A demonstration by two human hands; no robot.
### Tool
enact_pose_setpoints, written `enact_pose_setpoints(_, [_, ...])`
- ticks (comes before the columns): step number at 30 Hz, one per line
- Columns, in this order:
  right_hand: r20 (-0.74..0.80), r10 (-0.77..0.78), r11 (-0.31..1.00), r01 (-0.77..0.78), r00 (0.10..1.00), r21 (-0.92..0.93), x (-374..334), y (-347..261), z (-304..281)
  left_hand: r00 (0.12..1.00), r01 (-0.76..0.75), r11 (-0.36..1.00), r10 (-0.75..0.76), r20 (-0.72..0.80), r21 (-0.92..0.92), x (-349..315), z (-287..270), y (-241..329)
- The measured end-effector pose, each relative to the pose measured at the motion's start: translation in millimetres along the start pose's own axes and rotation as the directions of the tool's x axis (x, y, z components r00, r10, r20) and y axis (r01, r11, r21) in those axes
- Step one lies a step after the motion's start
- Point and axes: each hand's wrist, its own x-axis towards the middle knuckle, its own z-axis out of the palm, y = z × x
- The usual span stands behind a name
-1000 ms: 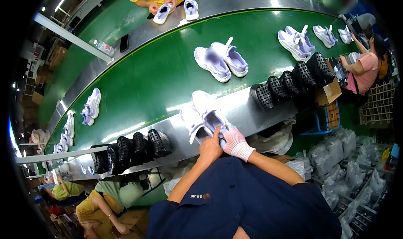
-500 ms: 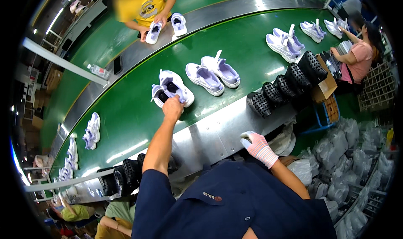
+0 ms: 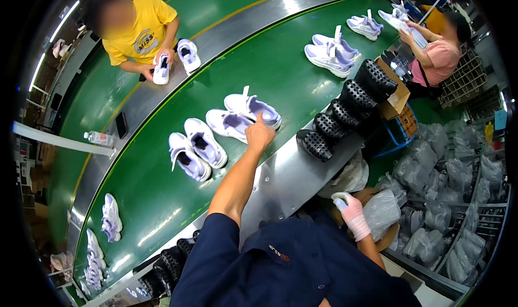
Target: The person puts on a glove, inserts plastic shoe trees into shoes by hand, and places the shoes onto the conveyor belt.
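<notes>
On the green belt (image 3: 291, 104), my bare left hand (image 3: 261, 134) reaches into a pair of white and lavender sneakers. Its index finger lies at the collar of the farther sneaker (image 3: 249, 106), and the thumb side is against the nearer sneaker (image 3: 227, 124); the fingers look closed on the pair, partly hidden. Just to the left sits another such pair, a sneaker (image 3: 205, 144) with dark stuffing inside and its mate (image 3: 187, 158). My right hand (image 3: 354, 216), in a pink striped glove with pale fingertips, is curled near my body, off the belt; what it holds cannot be made out.
Black perforated shoe-shaped forms (image 3: 345, 113) line the steel ledge (image 3: 280, 180) at right, more at lower left. More sneakers (image 3: 330, 59) stand along the belt. Bagged items (image 3: 426, 161) fill racks at right. A person in yellow (image 3: 143, 29) handles sneakers opposite; another (image 3: 440, 53) works at far right.
My left hand has let go of the pair with dark stuffing and moved right to the neighbouring pair. My right hand has shifted lower and right. The view has swung, shifting the scene left.
</notes>
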Motion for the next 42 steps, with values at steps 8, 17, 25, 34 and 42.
enact_pose_setpoints(8, [-0.077,0.360,0.900,-0.324,0.930,0.292,-43,62,-16,0.987,-0.103,0.973,0.074,0.141,0.208,36,-70,9])
enact_pose_setpoints(17, [0.072,0.116,0.972,-0.129,0.991,0.198,13,45,-18,0.900,-0.260,0.965,0.232,0.369,0.027,-83,-161,44])
enact_pose_setpoints(25, [-0.065,0.102,0.962,-0.081,0.993,0.259,47,-3,-42,0.955,-0.291,0.944,0.276,0.111,0.157,-216,-44,1])
enact_pose_setpoints(34, [-0.579,-0.485,0.850,0.199,0.656,-0.487,157,-27,-113,0.972,-0.107,0.977,0.064,0.224,0.185,-298,-16,-9])
enact_pose_setpoints(42, [-0.372,-0.458,0.624,-0.006,0.808,-0.782,240,-55,-135,0.994,-0.064,0.998,0.061,0.091,0.026,-303,-50,8])
